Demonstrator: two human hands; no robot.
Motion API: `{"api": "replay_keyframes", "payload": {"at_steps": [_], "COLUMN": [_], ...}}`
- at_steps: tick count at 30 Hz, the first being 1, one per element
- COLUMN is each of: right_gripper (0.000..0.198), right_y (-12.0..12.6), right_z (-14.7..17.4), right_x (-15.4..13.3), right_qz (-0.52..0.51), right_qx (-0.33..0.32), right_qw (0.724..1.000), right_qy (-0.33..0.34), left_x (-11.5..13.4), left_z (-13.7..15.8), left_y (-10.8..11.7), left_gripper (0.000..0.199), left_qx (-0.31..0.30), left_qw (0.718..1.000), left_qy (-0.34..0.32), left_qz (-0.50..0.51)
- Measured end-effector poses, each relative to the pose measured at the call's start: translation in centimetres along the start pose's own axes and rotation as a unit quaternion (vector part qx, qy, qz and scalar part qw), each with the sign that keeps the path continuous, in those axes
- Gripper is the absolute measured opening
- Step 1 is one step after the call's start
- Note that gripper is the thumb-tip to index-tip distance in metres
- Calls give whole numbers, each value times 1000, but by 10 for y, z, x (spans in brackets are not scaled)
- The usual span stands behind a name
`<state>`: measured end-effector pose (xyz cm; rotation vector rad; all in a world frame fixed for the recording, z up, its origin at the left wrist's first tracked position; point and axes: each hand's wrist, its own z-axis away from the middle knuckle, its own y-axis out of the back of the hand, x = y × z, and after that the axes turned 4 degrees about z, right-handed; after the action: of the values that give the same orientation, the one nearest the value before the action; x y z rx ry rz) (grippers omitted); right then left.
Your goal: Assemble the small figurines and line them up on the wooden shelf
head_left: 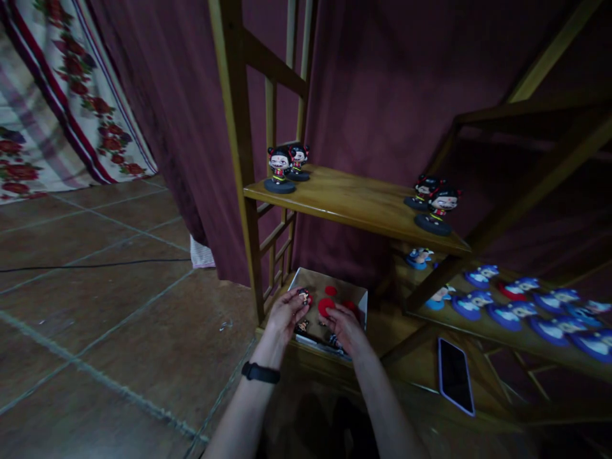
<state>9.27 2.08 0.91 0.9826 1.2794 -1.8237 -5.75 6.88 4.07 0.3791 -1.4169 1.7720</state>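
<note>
Over an open cardboard box [310,278] on the low shelf, both my hands are at work. My left hand [285,313], with a black band on its wrist, has its fingers closed around a small black-haired figurine [304,296]. A round red base [326,307] is pinched in the fingers of my right hand [347,326], just right of the figurine and apart from it. More red discs [330,291] lie inside the box. Near its front edge are other small figurines [302,326], partly covered by my hands.
Black-haired figurines stand in pairs on the wooden shelf [349,194] above, at the left [280,169] and right [437,207]. Several blue-based figurines [511,312] fill a shelf to the right. A phone [456,376] lies at lower right. A wooden post [239,159] rises left of the box.
</note>
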Motion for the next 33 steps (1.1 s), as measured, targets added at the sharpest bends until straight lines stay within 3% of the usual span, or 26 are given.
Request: {"api": "replay_keyframes", "payload": {"at_steps": [8, 16, 21, 33], "right_gripper": [42, 36, 33, 27], "right_y": [2, -5, -11, -8], "right_z": [29, 19, 17, 8], "right_x": [0, -2, -5, -2], "right_qz": [104, 107, 119, 133], "right_qx": [39, 41, 6, -6], "right_qw": [994, 993, 992, 990], "right_qy": [4, 26, 31, 36], "left_x": [-7, -16, -23, -36], "left_z": [11, 10, 9, 0], "left_y": [-10, -10, -12, -8], "left_gripper": [39, 41, 41, 36], "left_qx": [-48, -32, -55, -59], "left_qw": [999, 998, 997, 985], "left_qy": [-1, -14, -13, -85], "left_qz": [-17, -47, -59, -140]}}
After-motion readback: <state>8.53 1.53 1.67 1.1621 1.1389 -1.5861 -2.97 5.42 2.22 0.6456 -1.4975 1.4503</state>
